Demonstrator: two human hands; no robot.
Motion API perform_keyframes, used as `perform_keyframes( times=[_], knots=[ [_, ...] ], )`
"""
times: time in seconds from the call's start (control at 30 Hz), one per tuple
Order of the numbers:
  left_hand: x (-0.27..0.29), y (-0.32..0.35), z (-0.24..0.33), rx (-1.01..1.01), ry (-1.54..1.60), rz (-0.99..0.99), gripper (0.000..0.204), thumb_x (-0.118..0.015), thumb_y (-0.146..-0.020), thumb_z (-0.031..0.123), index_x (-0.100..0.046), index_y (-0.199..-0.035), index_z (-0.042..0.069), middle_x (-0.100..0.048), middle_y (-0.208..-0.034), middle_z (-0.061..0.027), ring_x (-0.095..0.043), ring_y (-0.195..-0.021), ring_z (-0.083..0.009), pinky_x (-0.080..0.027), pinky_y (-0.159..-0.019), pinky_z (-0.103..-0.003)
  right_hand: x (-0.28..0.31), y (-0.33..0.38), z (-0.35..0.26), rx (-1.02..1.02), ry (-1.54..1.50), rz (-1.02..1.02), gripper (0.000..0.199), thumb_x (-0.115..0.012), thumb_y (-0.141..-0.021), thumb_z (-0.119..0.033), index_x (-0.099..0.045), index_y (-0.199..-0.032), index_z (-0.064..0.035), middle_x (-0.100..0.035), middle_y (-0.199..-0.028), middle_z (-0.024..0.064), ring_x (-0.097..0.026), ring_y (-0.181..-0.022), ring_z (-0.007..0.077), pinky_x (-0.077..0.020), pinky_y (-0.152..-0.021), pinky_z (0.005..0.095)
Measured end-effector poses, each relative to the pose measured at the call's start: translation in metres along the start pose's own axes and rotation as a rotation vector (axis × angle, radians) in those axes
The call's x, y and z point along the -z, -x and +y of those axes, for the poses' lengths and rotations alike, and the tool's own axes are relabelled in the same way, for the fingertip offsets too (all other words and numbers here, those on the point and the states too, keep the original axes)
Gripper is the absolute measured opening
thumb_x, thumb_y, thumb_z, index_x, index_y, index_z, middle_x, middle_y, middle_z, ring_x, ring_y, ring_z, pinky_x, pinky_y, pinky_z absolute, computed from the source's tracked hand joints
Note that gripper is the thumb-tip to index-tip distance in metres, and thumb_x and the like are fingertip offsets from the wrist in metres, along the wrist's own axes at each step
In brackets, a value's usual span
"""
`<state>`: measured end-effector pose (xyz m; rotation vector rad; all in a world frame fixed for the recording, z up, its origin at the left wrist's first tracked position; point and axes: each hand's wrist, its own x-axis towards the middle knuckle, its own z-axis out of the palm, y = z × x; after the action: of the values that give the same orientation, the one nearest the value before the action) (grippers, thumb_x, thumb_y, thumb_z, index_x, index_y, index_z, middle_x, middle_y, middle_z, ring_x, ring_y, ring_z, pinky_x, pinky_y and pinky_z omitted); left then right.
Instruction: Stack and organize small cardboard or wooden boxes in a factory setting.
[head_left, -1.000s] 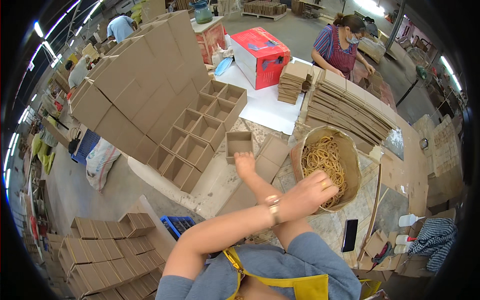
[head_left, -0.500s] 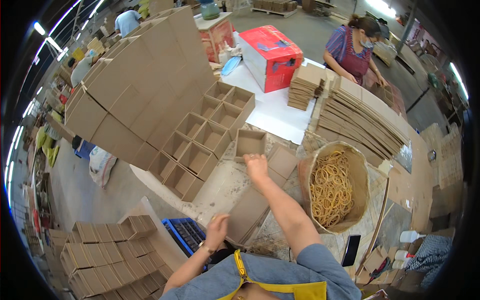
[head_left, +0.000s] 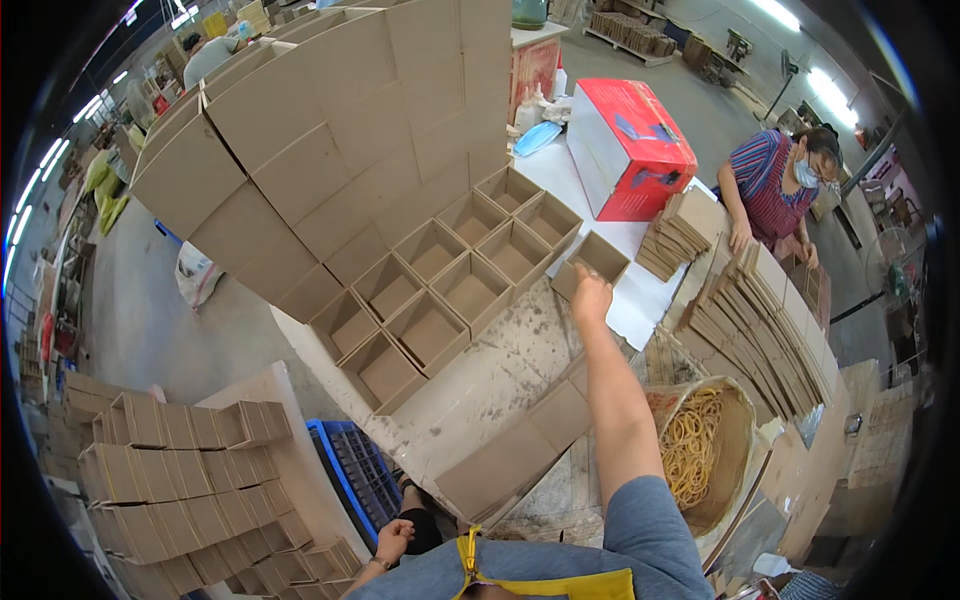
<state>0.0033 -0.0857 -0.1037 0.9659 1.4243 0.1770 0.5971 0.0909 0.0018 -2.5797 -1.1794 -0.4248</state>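
My right hand (head_left: 592, 297) grips the near wall of an open square cardboard box (head_left: 603, 258), with its arm stretched out over the table. The box stands slightly apart from the right end of two rows of like boxes (head_left: 432, 331). Behind those rows rises a tall wall of stacked boxes (head_left: 370, 130). Low by my body, my left hand (head_left: 394, 540) is loosely closed and shows nothing in it; it hangs near a blue plastic crate (head_left: 345, 470). Flat creased cardboard strips (head_left: 515, 445) lie on the table in front of me.
A sack of yellow rubber bands (head_left: 692, 450) stands to the right. Beyond it are piles of flat cardboard (head_left: 750, 325) and a red-and-white carton (head_left: 630, 150). Across the table a co-worker (head_left: 775, 190) handles cardboard. More boxes (head_left: 180, 470) are stacked at lower left.
My right hand has pushed the box away toward the far end of the rows. My left hand has dropped back toward my body. The view has shifted.
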Motion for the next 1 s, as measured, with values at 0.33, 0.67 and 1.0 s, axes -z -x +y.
perform_keyframes(
  times=[0.33, 0.67, 1.0],
  knots=[
    [-0.006, -0.006, -0.008, 0.097, 0.017, -0.037, 0.01, -0.052, -0.086, 0.003, -0.06, -0.091, 0.0, -0.062, -0.077, -0.0047, -0.058, -0.068, -0.0107, -0.049, -0.062, -0.023, -0.028, -0.02, -0.012, 0.037, -0.173, -0.011, 0.037, -0.057, -0.069, -0.001, -0.06, -0.104, -0.011, -0.062, -0.09, 0.0131, -0.06, -0.084, 0.0301, -0.0442, -0.074, 0.0418],
    [-0.042, 0.001, 0.126, -0.765, -0.47, 0.192, 0.009, -0.053, -0.081, 0.003, -0.059, -0.088, 0.002, -0.055, -0.078, -0.0144, -0.055, -0.075, -0.0312, -0.045, -0.067, -0.035, 0.008, 0.005, -0.016, -0.105, -0.517, 0.174, 0.044, -0.06, -0.073, 0.0, -0.052, -0.116, -0.0025, -0.052, -0.114, 0.0186, -0.049, -0.106, 0.0334, -0.0392, -0.091, 0.0392],
    [-0.135, -0.068, 0.208, -0.43, -0.62, -0.31, 0.038, -0.061, -0.079, 0.032, -0.058, -0.1, 0.0, -0.056, -0.098, -0.0176, -0.054, -0.092, -0.0335, -0.043, -0.082, -0.041, 0.069, 0.336, -0.019, -1.311, -1.312, -0.133, 0.04, -0.057, -0.08, -0.003, -0.044, -0.118, -0.0012, -0.051, -0.1, 0.0054, -0.049, -0.09, 0.0156, -0.0397, -0.079, 0.0281]
  ],
)
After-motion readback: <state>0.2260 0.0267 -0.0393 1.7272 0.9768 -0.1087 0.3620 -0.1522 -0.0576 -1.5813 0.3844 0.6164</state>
